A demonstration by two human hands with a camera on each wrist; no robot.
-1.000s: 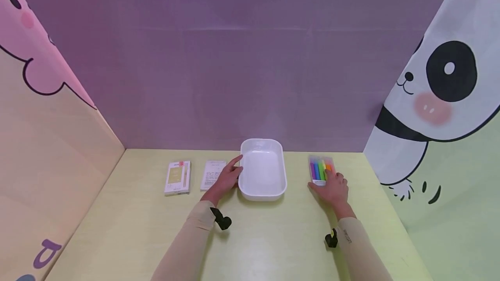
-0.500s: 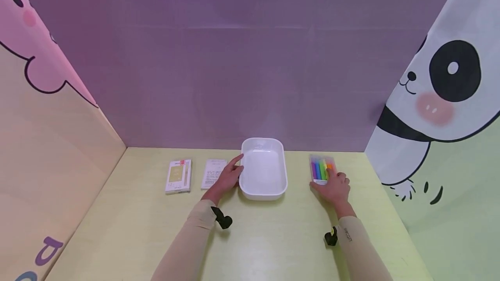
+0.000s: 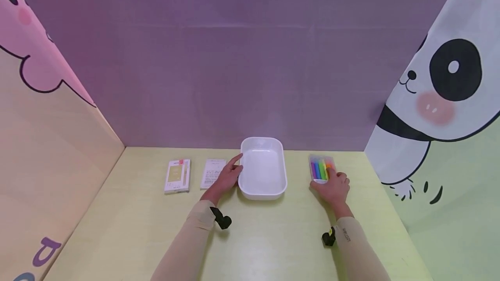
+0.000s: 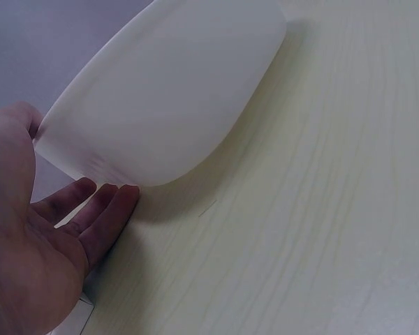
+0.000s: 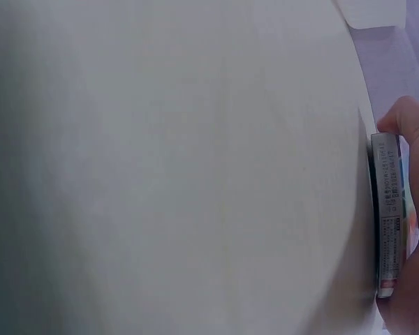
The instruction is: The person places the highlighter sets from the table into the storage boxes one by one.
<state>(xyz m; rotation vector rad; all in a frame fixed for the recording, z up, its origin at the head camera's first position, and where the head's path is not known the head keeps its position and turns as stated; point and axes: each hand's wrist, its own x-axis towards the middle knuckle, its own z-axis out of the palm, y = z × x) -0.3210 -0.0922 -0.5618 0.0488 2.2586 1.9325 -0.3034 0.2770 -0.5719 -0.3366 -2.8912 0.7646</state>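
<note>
A white rectangular plastic tray rests on the table near the back wall in the head view. My left hand holds its left side; in the left wrist view the thumb side meets the rim and several fingers touch the lower wall. To the right lies a flat clear case of coloured markers, with purple, blue, green, yellow and orange showing. My right hand grips that case at its near right part. In the right wrist view the case's printed edge sits between thumb and fingers.
Left of the tray lie a white box with a gold panel and a pale printed box, partly behind my left hand. A purple wall closes off the table's back edge. Cartoon-printed panels stand at both sides.
Almost nothing differs: both hands stay on the tray and the marker case. The head view shifts slightly, and the right wrist has moved a little to the left.
</note>
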